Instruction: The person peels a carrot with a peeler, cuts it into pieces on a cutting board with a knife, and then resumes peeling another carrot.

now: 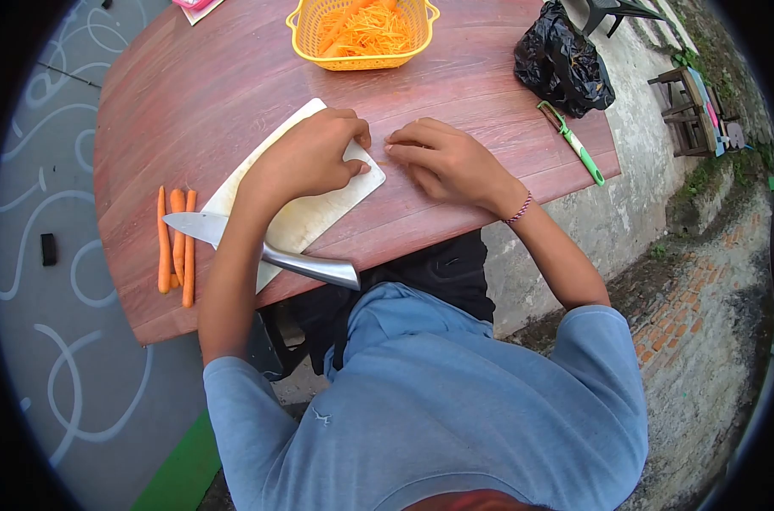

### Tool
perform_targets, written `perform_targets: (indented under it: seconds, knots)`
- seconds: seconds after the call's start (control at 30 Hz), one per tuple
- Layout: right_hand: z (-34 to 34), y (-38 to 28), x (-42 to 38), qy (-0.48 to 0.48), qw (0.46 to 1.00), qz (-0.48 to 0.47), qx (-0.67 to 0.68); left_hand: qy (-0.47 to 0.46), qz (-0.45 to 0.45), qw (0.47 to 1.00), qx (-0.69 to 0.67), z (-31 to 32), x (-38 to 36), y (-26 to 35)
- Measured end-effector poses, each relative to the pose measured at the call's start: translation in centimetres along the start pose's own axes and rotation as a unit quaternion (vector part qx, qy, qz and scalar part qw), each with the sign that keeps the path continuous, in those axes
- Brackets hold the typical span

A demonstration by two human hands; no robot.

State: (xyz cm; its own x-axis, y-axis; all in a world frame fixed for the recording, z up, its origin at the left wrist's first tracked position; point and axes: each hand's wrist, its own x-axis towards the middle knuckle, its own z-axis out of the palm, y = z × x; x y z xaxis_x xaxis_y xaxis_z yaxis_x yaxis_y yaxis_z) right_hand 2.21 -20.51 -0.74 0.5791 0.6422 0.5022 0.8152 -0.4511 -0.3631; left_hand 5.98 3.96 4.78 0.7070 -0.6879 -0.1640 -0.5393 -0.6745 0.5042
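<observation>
My left hand rests over the upper right end of a white cutting board, its fingers bent and the thumb apart from them, with nothing visible between. Just right of the board, my right hand hovers at or touches the tabletop, fingers loosely bent and slightly apart; I see nothing held in it. A large knife with a metal handle lies across the board under my left forearm, its blade pointing left. Several peeled carrots lie side by side left of the board, near the knife tip.
A yellow plastic basket with shredded carrot stands at the far side of the reddish wooden table. To the right are a black plastic bag and a green-handled peeler. A small wooden stool stands beyond.
</observation>
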Motion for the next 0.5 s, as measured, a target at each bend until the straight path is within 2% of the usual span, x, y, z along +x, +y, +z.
perform_targets:
  seconds: [0.13,0.2,0.23,0.3,0.37,0.43,0.5]
  knots:
    - [0.6,0.6,1.2,-0.025,0.999,-0.044,0.006,0.008,0.014,1.0,0.006,0.0,0.1,-0.5]
    - [-0.7,1.2,0.6,-0.119,0.992,-0.04,0.004,0.021,0.024,0.999,0.005,0.1,0.0,-0.7]
    - [-1.6,1.5,0.3,-0.119,0.992,-0.041,0.005,0.021,0.023,1.0,0.004,0.1,-0.1,-0.6]
    - [-4.2,2.3,-0.2,-0.157,0.987,0.025,0.013,0.031,0.038,0.999,0.018,0.2,0.0,0.0]
    - [-5.1,3.2,0.1,-0.146,0.987,0.057,0.038,0.019,0.034,0.998,0.041,0.5,0.6,0.5]
    - [-4.7,4.0,0.5,-0.029,0.996,0.083,-0.014,0.005,0.03,0.997,0.066,0.9,1.0,1.0]
    - [-4.0,3.9,0.2,-0.057,0.993,0.096,-0.039,-0.002,0.036,0.995,0.092,1.1,1.6,1.5]
